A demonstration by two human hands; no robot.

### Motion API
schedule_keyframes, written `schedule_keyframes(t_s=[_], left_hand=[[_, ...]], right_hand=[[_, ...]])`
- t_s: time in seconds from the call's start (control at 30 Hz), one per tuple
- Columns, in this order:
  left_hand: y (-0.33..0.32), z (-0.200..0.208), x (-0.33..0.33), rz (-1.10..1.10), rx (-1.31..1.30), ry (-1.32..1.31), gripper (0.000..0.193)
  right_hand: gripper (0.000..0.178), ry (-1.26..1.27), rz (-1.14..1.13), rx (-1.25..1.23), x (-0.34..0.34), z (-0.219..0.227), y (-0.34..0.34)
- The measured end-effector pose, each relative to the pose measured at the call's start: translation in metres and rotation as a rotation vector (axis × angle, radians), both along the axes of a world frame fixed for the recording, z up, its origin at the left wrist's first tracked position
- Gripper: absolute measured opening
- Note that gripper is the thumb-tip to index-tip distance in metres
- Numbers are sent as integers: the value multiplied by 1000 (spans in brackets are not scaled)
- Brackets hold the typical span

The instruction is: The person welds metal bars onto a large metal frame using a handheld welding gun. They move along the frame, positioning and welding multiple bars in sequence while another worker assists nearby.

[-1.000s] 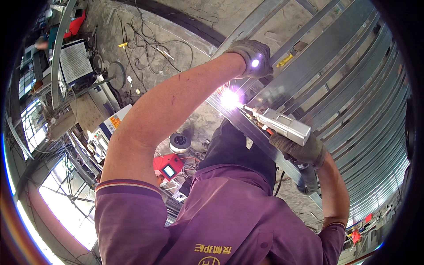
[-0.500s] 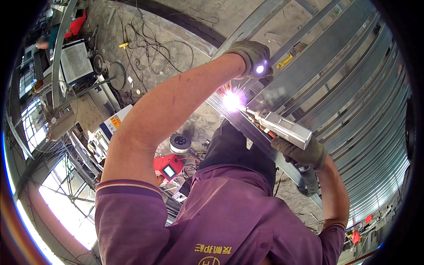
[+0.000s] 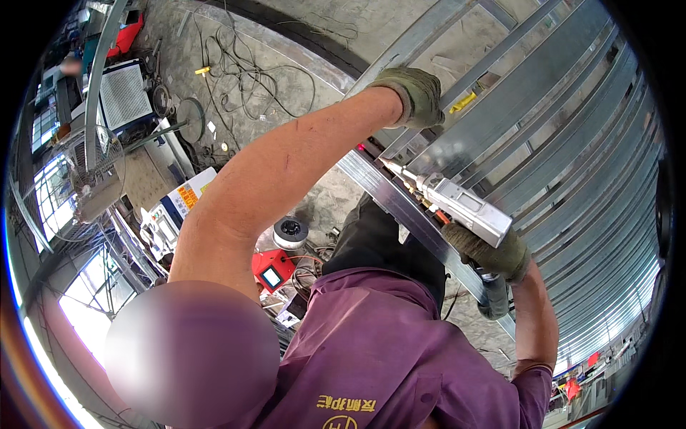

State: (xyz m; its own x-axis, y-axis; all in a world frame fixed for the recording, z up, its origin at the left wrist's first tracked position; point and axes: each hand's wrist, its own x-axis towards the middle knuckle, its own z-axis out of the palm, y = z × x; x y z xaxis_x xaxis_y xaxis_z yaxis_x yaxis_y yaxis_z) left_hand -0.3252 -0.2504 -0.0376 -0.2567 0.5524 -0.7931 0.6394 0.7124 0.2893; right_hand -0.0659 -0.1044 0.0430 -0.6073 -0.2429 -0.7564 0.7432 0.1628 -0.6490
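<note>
My right hand (image 3: 496, 254), in a dirty olive work glove, is closed around the rear of a silver box-bodied welding gun (image 3: 468, 207). The gun's copper-coloured nozzle (image 3: 388, 164) points up and left, just over a flat metal rail (image 3: 400, 204); no arc or sparks show at it. My left hand (image 3: 414, 96), in a similar glove, is closed at a metal slat (image 3: 493, 53) beyond the nozzle. Its curled fingers partly hide what they hold. A small red light spot (image 3: 360, 147) shows near the rail's end.
Many parallel metal slats (image 3: 572, 164) fill the right side. A yellow object (image 3: 463, 102) lies among them. Cables (image 3: 246, 75) tangle on the concrete floor. Left of my legs are a wire spool (image 3: 291, 232) and a red box with a screen (image 3: 273, 270).
The bright arc and sparks at the nozzle have gone out. My right hand and the gun have shifted slightly right. My left hand has barely moved.
</note>
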Motion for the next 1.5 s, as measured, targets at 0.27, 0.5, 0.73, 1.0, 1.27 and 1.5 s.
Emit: schedule_keyframes(t_s=[0.27,0.5,0.73,1.0,1.27,1.5], left_hand=[[5,-1,-2,-32,20,10,51],[5,2,-2,-14,18,3,50],[6,8,-3,3,-2,-6,49],[7,10,-4,11,-50,-41,49],[7,8,-4,-8,-9,-18,50],[6,6,-3,-16,-16,-10,51]], right_hand=[[47,-52,0,-22,1,-7,-6],[48,-24,18,-49,0,-11,-10],[51,-12,44,-38,-4,-8,-11],[49,-32,49,-10,-4,-4,-12],[46,31,37,-28,1,-8,-10],[49,-18,19,-29,1,-6,-8]])
